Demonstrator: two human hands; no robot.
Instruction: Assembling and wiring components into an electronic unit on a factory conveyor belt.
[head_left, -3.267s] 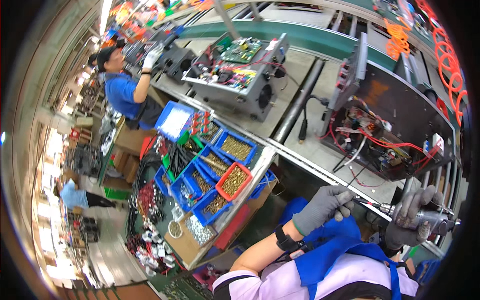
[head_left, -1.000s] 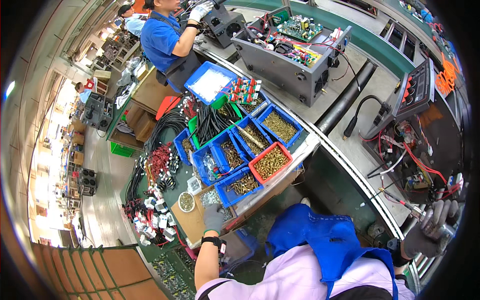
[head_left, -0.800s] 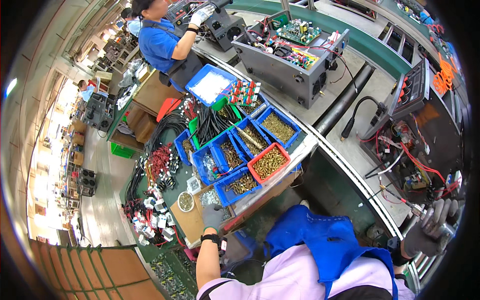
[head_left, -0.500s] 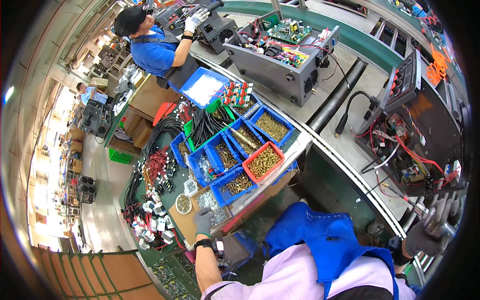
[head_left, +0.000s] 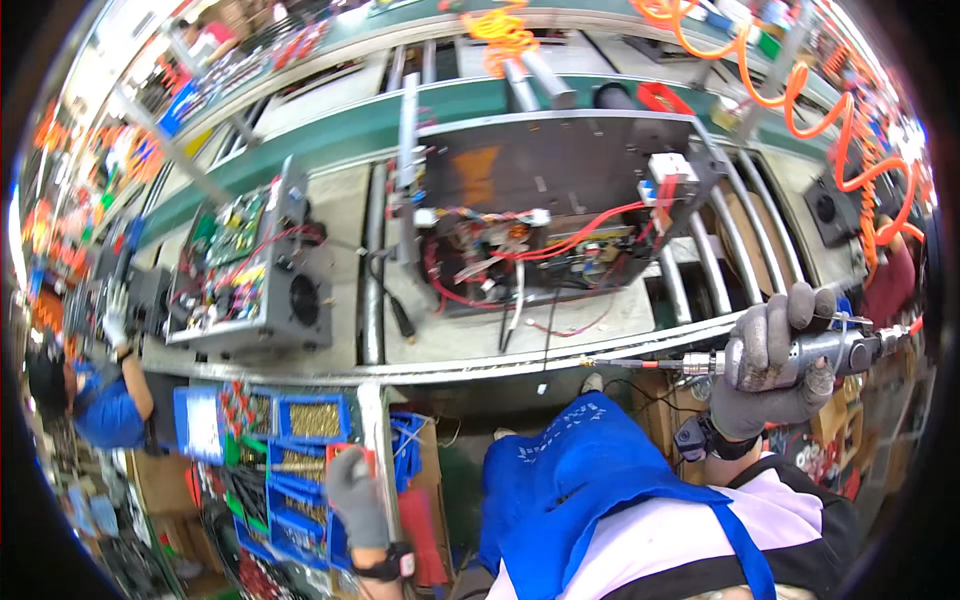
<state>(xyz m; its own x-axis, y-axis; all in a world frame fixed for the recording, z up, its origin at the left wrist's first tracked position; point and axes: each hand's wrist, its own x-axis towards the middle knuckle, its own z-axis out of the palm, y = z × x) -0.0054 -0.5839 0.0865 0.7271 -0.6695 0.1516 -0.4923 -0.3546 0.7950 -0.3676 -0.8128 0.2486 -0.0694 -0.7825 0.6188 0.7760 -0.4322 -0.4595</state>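
My right hand, in a grey glove, is wrapped round a power screwdriver. The tool lies nearly level, its long bit pointing left. A small brass-coloured piece shows at the bit's tip. My left hand, also gloved, has its fingers curled in beside the parts bins; motion blurs it and whatever it may hold is hidden. A red bin is partly covered by that hand. Ahead of me an open dark metal housing holds boards, with red and white wires hanging at its front.
Several blue bins of brass parts stand at lower left. A second open housing with a green board sits on the line further left. Rollers lie right of the dark housing. Orange coiled hoses hang at upper right. A co-worker works at far left.
My view has swung right, bringing the dark housing to the centre. My left hand has left the tray of small silvery parts. The screwdriver in my right hand has come up level.
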